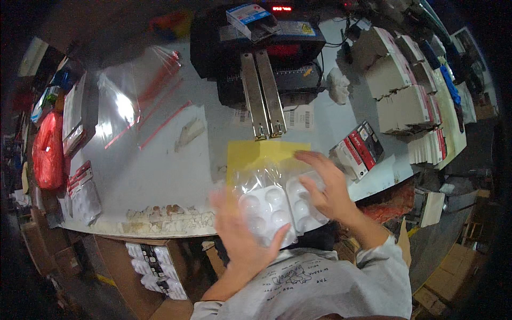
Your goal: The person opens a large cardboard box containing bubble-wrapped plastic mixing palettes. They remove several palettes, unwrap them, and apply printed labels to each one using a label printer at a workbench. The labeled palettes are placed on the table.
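Observation:
Two white plastic trays with round wells, like paint palettes, lie side by side in clear plastic film at the table's front edge: a left palette [265, 212] and a right palette [302, 205]. My left hand [240, 229] is at the left palette's left side, fingers stretched and blurred, thumb apart near its lower edge. Over the right palette's upper right side spreads my right hand [328, 186], fingers apart. Whether either hand presses on the film I cannot tell. A yellow sheet [245, 152] lies under and beyond the palettes.
Beyond the sheet stands a black machine [213, 50] with two metal rails [262, 90] toward me. Clear bags [120, 106] lie left, near a red bundle [49, 149] and packed palettes [84, 200]. At right are a red-and-black box [358, 149] and stacked cartons [402, 90].

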{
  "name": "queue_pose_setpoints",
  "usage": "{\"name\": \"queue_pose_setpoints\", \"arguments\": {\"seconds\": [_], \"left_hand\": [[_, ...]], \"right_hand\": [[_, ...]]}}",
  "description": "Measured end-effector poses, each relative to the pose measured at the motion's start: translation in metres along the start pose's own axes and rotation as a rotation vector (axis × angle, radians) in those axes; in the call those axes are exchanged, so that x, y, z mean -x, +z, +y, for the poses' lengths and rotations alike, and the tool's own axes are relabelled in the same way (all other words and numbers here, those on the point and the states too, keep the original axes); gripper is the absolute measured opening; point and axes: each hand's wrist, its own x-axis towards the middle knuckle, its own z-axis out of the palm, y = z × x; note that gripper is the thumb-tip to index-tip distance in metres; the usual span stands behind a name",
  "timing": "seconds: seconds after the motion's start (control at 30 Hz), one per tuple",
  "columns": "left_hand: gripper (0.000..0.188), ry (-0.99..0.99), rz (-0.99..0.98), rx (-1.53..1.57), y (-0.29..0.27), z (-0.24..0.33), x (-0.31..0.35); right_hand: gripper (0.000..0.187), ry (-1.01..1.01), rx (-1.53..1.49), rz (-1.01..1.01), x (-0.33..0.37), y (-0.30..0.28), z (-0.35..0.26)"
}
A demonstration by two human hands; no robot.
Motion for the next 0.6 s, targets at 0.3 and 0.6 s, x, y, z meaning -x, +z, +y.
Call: {"name": "queue_pose_setpoints", "arguments": {"seconds": [0.3, 0.6], "left_hand": [[0.035, 0.249, -0.228, -0.024, 0.029, -0.009, 0.011], [0.023, 0.237, -0.249, -0.044, 0.036, -0.014, 0.019]], "right_hand": [[0.06, 0.028, -0.097, -0.726, -0.084, 0.059, 0.011], [0.021, -0.538, 0.032, -0.155, -0.034, 0.055, -0.005]]}}
